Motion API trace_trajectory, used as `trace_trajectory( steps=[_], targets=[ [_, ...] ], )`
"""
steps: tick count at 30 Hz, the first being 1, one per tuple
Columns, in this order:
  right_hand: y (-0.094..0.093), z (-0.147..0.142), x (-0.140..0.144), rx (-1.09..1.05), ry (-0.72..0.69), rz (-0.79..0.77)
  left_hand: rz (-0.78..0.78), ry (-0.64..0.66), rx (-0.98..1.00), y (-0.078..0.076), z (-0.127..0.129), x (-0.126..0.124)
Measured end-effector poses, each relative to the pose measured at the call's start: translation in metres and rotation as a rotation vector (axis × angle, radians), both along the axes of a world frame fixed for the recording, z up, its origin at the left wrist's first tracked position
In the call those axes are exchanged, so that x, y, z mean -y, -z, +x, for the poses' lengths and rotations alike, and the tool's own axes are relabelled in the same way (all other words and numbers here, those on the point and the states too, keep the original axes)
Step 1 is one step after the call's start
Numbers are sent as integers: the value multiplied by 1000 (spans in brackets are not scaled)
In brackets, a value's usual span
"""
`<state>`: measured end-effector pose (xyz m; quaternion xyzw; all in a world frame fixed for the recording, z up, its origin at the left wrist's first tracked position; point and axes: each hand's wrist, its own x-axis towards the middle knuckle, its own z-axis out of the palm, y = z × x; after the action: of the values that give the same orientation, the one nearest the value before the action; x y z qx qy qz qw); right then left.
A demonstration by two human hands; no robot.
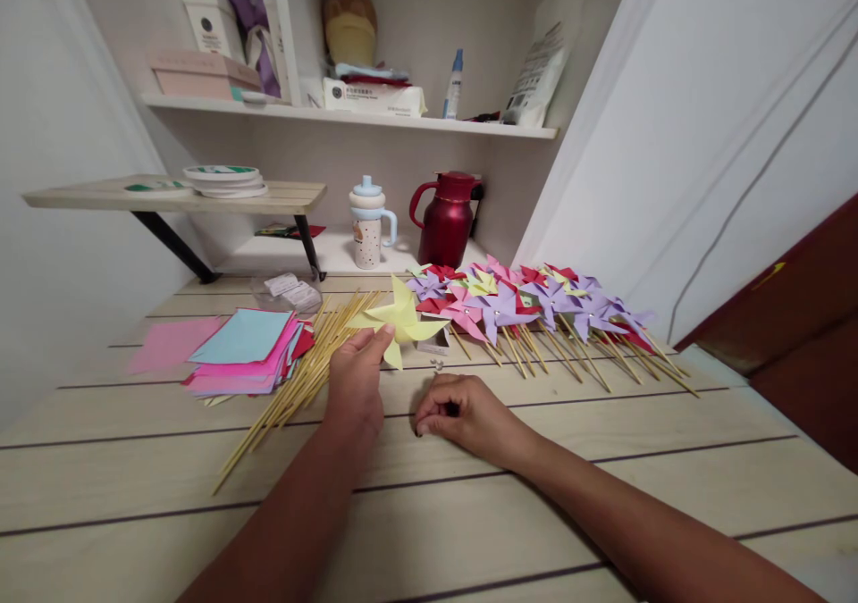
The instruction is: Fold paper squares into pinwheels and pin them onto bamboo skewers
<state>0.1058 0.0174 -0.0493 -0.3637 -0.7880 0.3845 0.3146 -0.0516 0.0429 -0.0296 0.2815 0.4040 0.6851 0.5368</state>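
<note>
My left hand [357, 380] pinches a pale yellow paper pinwheel [402, 317] by its middle, thumb on top. Its curved blades spread out above the table. My right hand [462, 414] rests on the boards nearby with its fingers curled together; what they hold, if anything, is hidden. Just beyond it lie a few tiny pale pieces [437, 364], too small to name. A small open box [434, 342] sits behind them, partly covered by a blade. Left of my left hand lies a loose bundle of thin wooden sticks [295, 389].
Several finished pinwheels on sticks [500, 310] lie heaped at the back right. Coloured paper squares [241, 339] are stacked at the left, by a clear plastic bag [288, 292]. Behind stand a cup [367, 232], a red jug [448, 223] and a small raised shelf [295, 196].
</note>
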Motion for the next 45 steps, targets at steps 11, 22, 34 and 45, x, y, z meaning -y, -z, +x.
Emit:
trace_trajectory(
  steps=[11, 22, 34, 45],
  targets=[
    [-7, 6, -4, 157, -47, -39, -27, 9, 15, -3, 1, 2],
    [-22, 37, -13, 468, -67, -115, -40, 93, -1, -1, 9, 11],
    [-26, 35, -14, 474, -54, -203, -23, 93, -51, 0, 7, 8],
    [-15, 36, -17, 385, -46, -224, -37, 85, -62, -1, 8, 8]
  ],
)
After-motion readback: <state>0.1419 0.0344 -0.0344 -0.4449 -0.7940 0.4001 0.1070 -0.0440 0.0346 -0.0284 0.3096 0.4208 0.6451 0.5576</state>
